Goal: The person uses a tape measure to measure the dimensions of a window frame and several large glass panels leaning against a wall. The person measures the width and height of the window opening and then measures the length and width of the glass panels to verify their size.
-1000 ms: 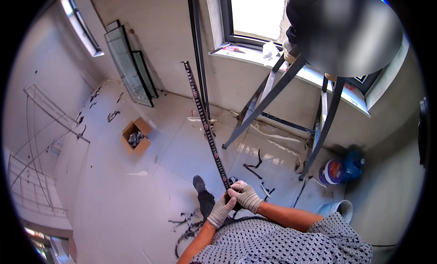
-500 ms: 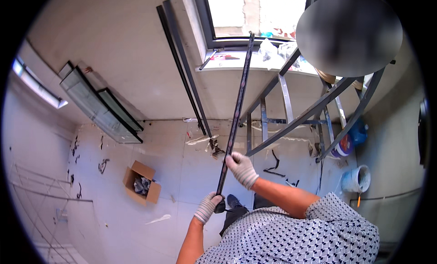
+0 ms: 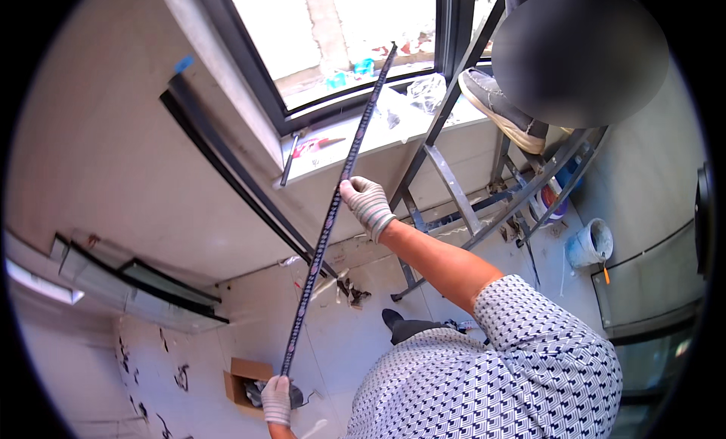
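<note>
1. Below the window (image 3: pixel 340 38), a long dark strip (image 3: pixel 333 208) with small light markings along its face runs on a slant from the lower left up toward the glass, held in the air between two gloved hands.
2. Near the strip's lower end, the left hand (image 3: pixel 276 399) has its fingers closed round it; the end itself is hidden inside the glove.
3. About midway up, the right hand (image 3: pixel 367 204) is clamped on the strip, with the fingers (image 3: pixel 357 188) curled over its right edge and the strip lying just left of the palm.
4. Above the right hand, the strip's free upper part crosses the window sill (image 3: pixel 355 148) and ends in front of the pane.
5. Right of the hands stands a metal stepladder (image 3: pixel 461 189), and a second person's shoe (image 3: pixel 503 110) rests on it.
6. Down on the floor lie a cardboard box (image 3: pixel 243 378) close to the left hand and a white bucket (image 3: pixel 590 242) well apart at the right.
</note>
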Action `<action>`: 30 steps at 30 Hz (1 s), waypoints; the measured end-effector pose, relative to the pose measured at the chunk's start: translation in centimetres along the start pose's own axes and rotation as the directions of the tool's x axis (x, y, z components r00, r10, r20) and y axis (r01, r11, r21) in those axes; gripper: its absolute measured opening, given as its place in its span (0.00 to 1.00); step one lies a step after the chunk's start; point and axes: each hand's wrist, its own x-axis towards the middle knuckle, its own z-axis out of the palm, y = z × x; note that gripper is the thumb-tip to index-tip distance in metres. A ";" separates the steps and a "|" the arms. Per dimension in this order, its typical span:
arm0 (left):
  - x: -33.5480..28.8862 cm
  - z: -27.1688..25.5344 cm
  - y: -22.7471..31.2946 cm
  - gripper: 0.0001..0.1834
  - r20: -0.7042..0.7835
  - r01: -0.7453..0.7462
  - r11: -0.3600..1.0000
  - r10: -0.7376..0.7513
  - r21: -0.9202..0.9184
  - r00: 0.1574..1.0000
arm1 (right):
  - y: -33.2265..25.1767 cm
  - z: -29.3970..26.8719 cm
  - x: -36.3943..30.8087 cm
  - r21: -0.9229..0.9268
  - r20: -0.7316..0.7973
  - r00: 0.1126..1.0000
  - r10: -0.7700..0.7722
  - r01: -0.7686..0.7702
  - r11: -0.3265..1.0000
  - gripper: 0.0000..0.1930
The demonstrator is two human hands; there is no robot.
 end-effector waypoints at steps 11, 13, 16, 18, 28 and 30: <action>14.2 -7.9 14.3 0.14 0.011 -0.061 0.995 0.061 0.084 0.998 | -4.2 3.4 11.5 0.072 0.075 0.997 -0.020 0.015 0.997 0.10; 17.8 -8.9 16.5 0.13 0.068 0.047 0.989 -0.038 -0.144 0.997 | -5.2 3.5 12.8 0.136 0.120 0.992 -0.049 0.033 0.990 0.09; 20.6 -9.6 21.6 0.15 0.076 -0.282 0.951 0.274 0.127 0.959 | -4.9 2.2 15.8 0.130 0.014 0.995 -0.102 0.100 0.987 0.09; 22.3 -10.5 24.2 0.17 0.174 -0.287 0.934 0.253 0.212 0.952 | -4.6 1.4 18.2 0.193 -0.110 0.988 -0.111 0.131 0.972 0.09; 28.3 -17.7 24.8 0.21 0.150 -0.408 0.629 0.421 0.661 0.894 | -4.5 -3.5 25.6 0.301 -0.361 0.932 0.029 0.087 0.950 0.08; 29.1 -15.9 25.1 0.19 0.005 -0.241 0.844 0.272 0.479 0.962 | -4.0 -4.0 26.8 0.305 -0.376 0.925 0.058 0.064 0.950 0.09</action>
